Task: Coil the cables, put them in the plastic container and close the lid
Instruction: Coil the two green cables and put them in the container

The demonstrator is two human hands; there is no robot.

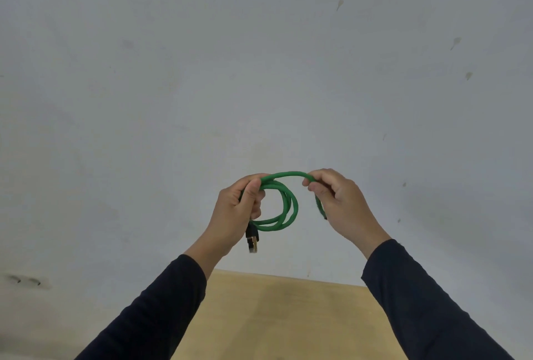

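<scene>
Green braided cable (284,201), raised before the grey wall (259,56), is clamped as loops in the left hand (236,212) and pinched by the right hand (340,201); the remaining tail should be laid in matching loops.

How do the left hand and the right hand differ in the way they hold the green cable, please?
The left hand grips the gathered loops of the cable; the right hand pinches a single strand. A plug hangs below the left hand, none below the right. Both are raised and shut on the cable.
</scene>
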